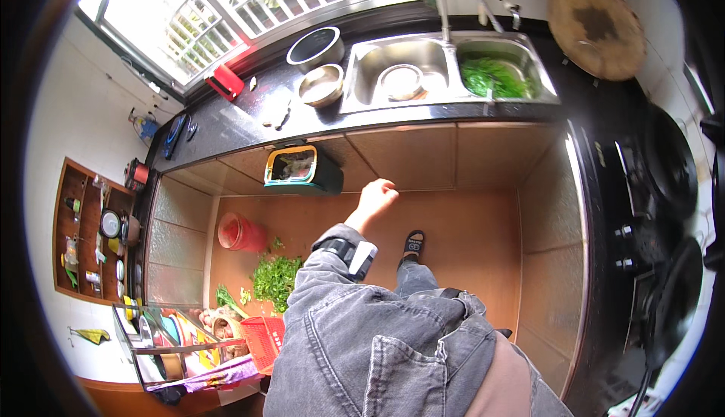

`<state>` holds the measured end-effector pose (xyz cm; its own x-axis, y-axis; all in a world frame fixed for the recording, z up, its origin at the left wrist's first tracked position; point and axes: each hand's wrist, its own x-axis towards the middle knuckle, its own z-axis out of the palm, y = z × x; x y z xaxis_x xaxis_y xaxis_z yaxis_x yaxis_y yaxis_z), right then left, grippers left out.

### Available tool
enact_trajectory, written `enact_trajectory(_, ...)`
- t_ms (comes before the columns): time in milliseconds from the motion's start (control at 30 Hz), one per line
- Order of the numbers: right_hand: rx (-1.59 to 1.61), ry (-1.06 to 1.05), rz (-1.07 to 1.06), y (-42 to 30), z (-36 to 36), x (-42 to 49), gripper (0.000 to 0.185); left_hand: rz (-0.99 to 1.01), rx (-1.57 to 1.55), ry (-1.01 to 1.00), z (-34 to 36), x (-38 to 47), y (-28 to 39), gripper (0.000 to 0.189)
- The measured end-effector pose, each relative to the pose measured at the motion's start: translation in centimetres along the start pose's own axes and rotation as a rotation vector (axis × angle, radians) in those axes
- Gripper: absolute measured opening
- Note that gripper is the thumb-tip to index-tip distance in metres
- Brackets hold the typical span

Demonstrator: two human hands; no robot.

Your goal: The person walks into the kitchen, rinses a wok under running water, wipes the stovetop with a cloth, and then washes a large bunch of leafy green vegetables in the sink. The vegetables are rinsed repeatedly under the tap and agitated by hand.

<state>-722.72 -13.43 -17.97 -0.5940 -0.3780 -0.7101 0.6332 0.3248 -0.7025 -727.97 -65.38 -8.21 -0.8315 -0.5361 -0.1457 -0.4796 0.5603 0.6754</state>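
Observation:
My left hand point(378, 197) hangs over the brown floor, its fingers curled in and nothing seen in them. A dark band with a white-faced device point(361, 259) sits around that wrist, over the grey denim sleeve. My right hand is out of view. Ahead and to the left of the left hand, a dark green bin with a yellow inner rim point(315, 159) hangs at the cabinet front with waste in it. Beyond the counter edge, leafy greens point(490, 77) lie in the right basin of the steel sink point(451, 100), and a round metal bowl point(401, 81) stands in the left basin.
Loose greens point(276, 281) lie on the floor by a red bucket point(242, 232) and a red plastic basket point(263, 342). Two pots point(320, 85) stand left of the sink. A round wooden board point(596, 27) leans at the back right, and dark pans point(674, 309) line the right counter.

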Motion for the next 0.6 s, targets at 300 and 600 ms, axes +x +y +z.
enact_trajectory(300,-0.081,0.157,0.196,-13.1,5.8,10.3,0.040,-0.086,-0.028,0.851,-22.4,19.1,-20.5,0.034)
enact_trajectory(600,-0.182,0.304,0.291,-22.3,4.6,14.7,0.040,0.041,0.811,0.504,-30.3,28.4,-24.6,0.051)
